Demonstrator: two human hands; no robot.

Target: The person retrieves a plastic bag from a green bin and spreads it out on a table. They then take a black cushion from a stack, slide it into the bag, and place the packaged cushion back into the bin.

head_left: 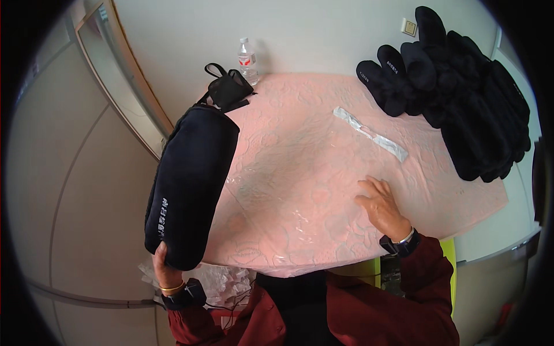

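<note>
A long black fabric piece point(193, 179), padded-looking with rounded ends and white lettering along one edge, lies over the left edge of the table. My left hand point(165, 266) grips its near end, thumb on top and the other fingers mostly hidden beneath. Over the pink-covered table point(277, 196), my right hand point(382, 207) is empty, its fingers slightly bent and apart. Beyond that hand lies a creased white strip point(370, 134) with a narrow middle.
Black padded pieces point(456, 92) with rounded ends are heaped at the far right. A clear plastic bottle point(248, 62) stands at the back left beside a black mesh pouch point(229, 87). Crumpled white plastic point(225, 284) lies below the table's near left edge.
</note>
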